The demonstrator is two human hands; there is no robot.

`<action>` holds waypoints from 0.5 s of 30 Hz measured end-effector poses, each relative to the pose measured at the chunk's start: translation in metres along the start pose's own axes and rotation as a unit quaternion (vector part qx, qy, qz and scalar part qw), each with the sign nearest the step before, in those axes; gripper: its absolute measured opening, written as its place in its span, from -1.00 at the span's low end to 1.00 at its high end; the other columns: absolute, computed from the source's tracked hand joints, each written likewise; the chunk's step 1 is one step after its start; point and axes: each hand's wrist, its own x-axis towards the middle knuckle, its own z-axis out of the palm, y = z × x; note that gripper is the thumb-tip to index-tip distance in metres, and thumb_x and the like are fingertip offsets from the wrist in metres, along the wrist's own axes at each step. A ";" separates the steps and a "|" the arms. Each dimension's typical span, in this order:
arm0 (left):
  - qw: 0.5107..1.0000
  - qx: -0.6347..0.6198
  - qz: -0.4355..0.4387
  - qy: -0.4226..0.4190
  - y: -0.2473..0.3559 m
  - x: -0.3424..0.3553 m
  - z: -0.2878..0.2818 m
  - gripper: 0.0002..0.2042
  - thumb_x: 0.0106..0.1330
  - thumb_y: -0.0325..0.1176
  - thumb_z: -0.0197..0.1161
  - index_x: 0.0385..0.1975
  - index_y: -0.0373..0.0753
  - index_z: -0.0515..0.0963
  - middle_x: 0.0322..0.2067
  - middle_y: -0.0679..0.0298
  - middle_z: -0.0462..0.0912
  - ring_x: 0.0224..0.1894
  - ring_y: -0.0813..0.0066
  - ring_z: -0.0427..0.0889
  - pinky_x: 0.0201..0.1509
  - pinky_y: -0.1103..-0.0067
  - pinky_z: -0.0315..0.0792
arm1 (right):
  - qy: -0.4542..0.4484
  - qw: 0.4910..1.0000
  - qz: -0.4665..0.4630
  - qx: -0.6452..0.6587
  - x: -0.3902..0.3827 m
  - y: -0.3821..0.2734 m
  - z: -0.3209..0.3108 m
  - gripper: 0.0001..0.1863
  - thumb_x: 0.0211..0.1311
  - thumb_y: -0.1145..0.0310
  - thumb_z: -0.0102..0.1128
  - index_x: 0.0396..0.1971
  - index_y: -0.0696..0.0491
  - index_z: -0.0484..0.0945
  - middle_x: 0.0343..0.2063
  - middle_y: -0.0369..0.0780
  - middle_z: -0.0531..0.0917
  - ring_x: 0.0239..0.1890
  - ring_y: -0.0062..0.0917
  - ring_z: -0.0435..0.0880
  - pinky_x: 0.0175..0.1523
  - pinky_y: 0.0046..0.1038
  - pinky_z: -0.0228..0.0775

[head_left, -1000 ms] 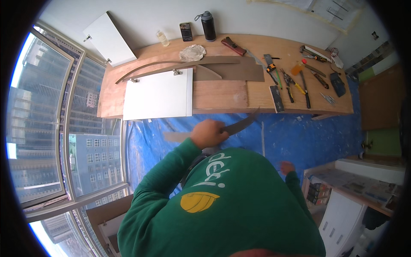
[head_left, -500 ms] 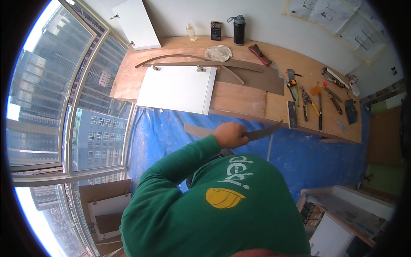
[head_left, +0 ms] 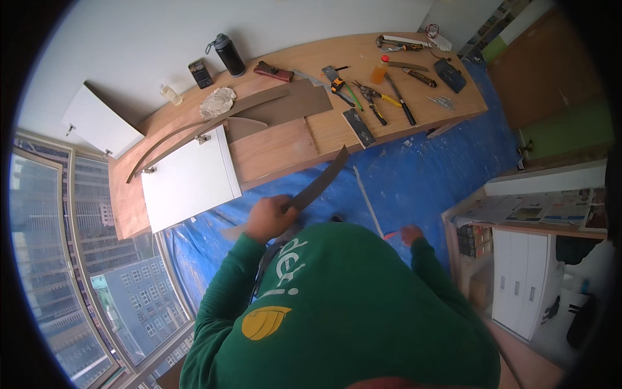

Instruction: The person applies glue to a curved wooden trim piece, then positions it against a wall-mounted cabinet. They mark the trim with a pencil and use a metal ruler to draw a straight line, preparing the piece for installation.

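The left hand (head_left: 269,217) grips a curved brown strip (head_left: 319,183) above the blue tarp (head_left: 414,175); the right hand (head_left: 410,234) pinches a small red tool (head_left: 391,235). Steady support near the cut probably helps.

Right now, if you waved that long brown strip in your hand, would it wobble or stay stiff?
Probably it would wobble a little: the strip looks thin and long, and the left hand grips it near one end only. It holds its curve without drooping, so it seems fairly stiff. It likely feels light, since one hand lifts it.
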 end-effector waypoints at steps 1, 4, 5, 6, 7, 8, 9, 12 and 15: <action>1.000 0.001 0.001 -0.001 0.001 -0.001 0.001 -0.75 0.24 -0.15 0.27 -0.36 -0.22 0.69 -0.44 -0.05 0.69 -0.33 -0.15 0.69 -0.24 0.12 0.55 | -0.006 1.000 0.004 0.013 -0.002 0.002 0.003 -0.74 0.33 0.15 0.28 -0.26 0.06 0.69 -0.56 -0.26 0.63 -0.61 -0.51 0.57 -0.56 -0.37 0.36; 1.000 -0.006 0.015 -0.009 0.004 0.004 0.004 -0.73 0.24 -0.15 0.28 -0.35 -0.25 0.69 -0.43 -0.06 0.70 -0.33 -0.17 0.68 -0.24 0.13 0.55 | -0.078 0.991 0.045 0.099 0.005 0.031 -0.017 -0.73 0.34 0.15 0.28 -0.22 0.06 0.72 -0.57 -0.27 0.63 -0.61 -0.51 0.57 -0.56 -0.36 0.37; 1.000 -0.002 0.020 -0.010 0.005 0.005 0.004 -0.73 0.24 -0.15 0.28 -0.36 -0.25 0.69 -0.43 -0.07 0.70 -0.33 -0.17 0.68 -0.24 0.13 0.55 | -0.090 0.989 0.048 0.105 0.007 0.037 -0.019 -0.73 0.34 0.15 0.28 -0.21 0.05 0.72 -0.56 -0.27 0.63 -0.61 -0.51 0.58 -0.55 -0.36 0.37; 1.000 0.000 0.026 -0.010 0.006 0.006 0.005 -0.72 0.24 -0.14 0.29 -0.36 -0.26 0.69 -0.43 -0.07 0.70 -0.33 -0.17 0.68 -0.24 0.13 0.55 | -0.102 0.988 0.052 0.108 0.008 0.042 -0.022 -0.73 0.35 0.15 0.29 -0.20 0.05 0.73 -0.56 -0.28 0.64 -0.60 -0.51 0.58 -0.55 -0.35 0.38; 1.000 0.012 0.020 -0.008 0.005 0.005 0.006 -0.72 0.25 -0.14 0.29 -0.36 -0.26 0.69 -0.44 -0.07 0.70 -0.33 -0.17 0.68 -0.25 0.14 0.55 | -0.095 0.991 0.046 0.080 0.001 0.037 -0.012 -0.74 0.35 0.15 0.29 -0.20 0.04 0.73 -0.55 -0.28 0.64 -0.60 -0.51 0.59 -0.55 -0.35 0.39; 1.000 0.024 0.015 -0.007 0.003 0.004 0.007 -0.72 0.25 -0.14 0.29 -0.37 -0.27 0.69 -0.44 -0.07 0.70 -0.34 -0.18 0.68 -0.25 0.14 0.55 | -0.086 0.994 0.040 0.053 -0.006 0.033 -0.003 -0.74 0.35 0.15 0.30 -0.20 0.03 0.73 -0.54 -0.28 0.65 -0.59 -0.51 0.59 -0.54 -0.34 0.39; 0.999 0.036 0.011 -0.008 0.003 0.004 0.007 -0.72 0.25 -0.14 0.29 -0.37 -0.27 0.69 -0.44 -0.08 0.69 -0.34 -0.18 0.68 -0.25 0.14 0.55 | -0.049 0.998 0.038 0.012 -0.019 0.025 0.009 -0.75 0.34 0.15 0.31 -0.20 0.02 0.73 -0.54 -0.29 0.65 -0.59 -0.51 0.59 -0.54 -0.34 0.39; 0.999 0.041 0.007 -0.021 0.012 0.006 0.006 -0.72 0.25 -0.14 0.29 -0.38 -0.27 0.69 -0.45 -0.08 0.69 -0.35 -0.18 0.68 -0.27 0.15 0.54 | 0.041 0.996 0.035 -0.066 -0.043 0.017 0.022 -0.77 0.33 0.15 0.32 -0.20 -0.01 0.74 -0.54 -0.29 0.65 -0.59 -0.50 0.59 -0.53 -0.33 0.39; 0.999 0.018 0.001 -0.032 0.015 0.008 0.009 -0.72 0.25 -0.14 0.29 -0.40 -0.27 0.68 -0.46 -0.09 0.68 -0.36 -0.19 0.67 -0.28 0.15 0.53 | 0.053 0.997 0.042 -0.050 -0.039 0.027 0.015 -0.76 0.33 0.13 0.33 -0.23 -0.02 0.73 -0.53 -0.28 0.66 -0.59 -0.48 0.61 -0.52 -0.32 0.42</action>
